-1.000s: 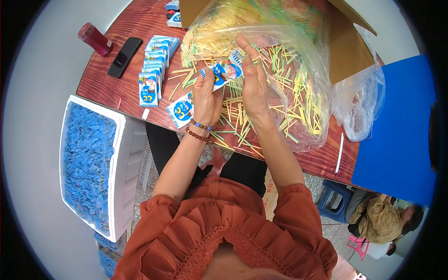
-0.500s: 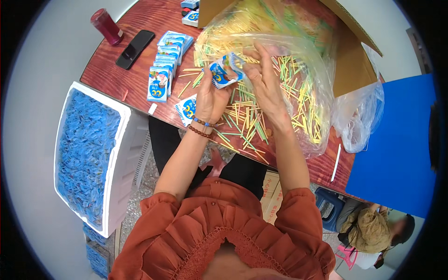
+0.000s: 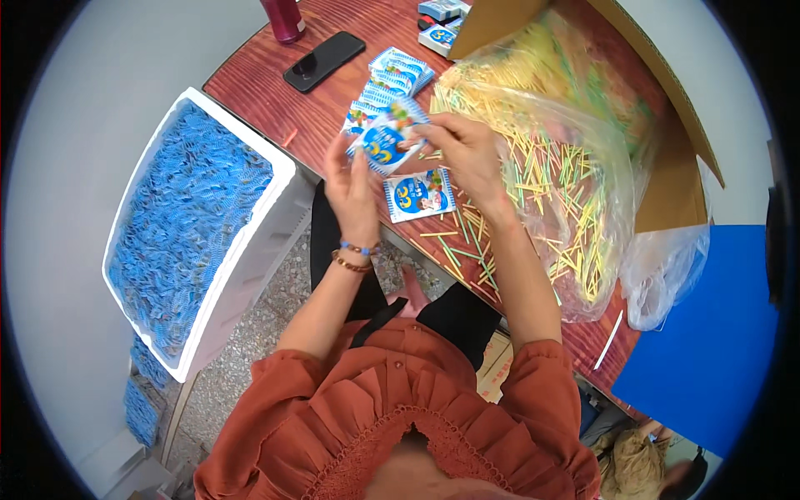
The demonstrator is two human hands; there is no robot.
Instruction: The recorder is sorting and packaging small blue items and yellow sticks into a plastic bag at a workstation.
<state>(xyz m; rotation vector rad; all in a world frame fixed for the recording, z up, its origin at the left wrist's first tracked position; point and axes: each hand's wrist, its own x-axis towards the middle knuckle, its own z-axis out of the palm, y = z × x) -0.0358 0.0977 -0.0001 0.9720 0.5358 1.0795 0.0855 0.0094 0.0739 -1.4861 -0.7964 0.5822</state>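
Between my two hands, a small blue-and-white packet is held up above the table, tilted. My left hand, with two beaded bracelets at its wrist, grips the packet's lower left edge between thumb and fingers. The thumb and fingers of my right hand pinch its right edge. Just below lies another such packet, flat near the table's front edge. Behind the held packet, an overlapping row of like packets is partly hidden. Thin yellow, green and pink sticks lie heaped to the right of my hands.
A clear plastic bag and an open cardboard box surround the sticks. Farther left are a black phone and a red jar. A white foam box full of blue packets stands left of the table. Someone sits at lower right.
The view has shifted. My hands have carried the packet left, away from the sticks and over the packet row. My right fingers, spread by its top before, now pinch its edge.
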